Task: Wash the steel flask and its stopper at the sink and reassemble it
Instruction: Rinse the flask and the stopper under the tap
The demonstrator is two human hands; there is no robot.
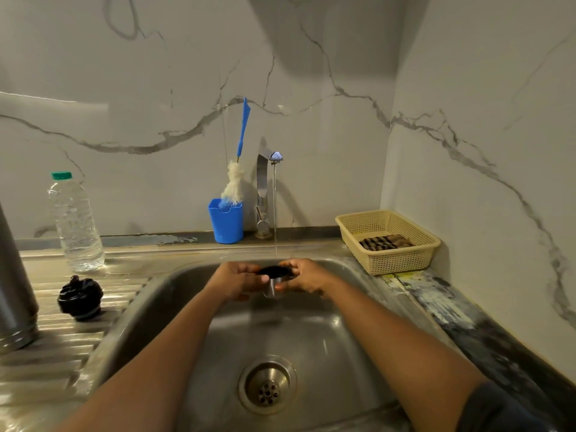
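Over the sink, both my hands hold a small steel cup lid with a black inside, right under the running water. My left hand grips its left side and my right hand grips its right side. The steel flask body stands upright on the drainboard at the far left, partly cut off by the frame. The black stopper lies on the drainboard beside it, apart from both hands.
The tap stands behind the sink. A blue holder with a bottle brush is left of it. A clear plastic bottle stands on the drainboard. A beige basket with a cloth sits at the right.
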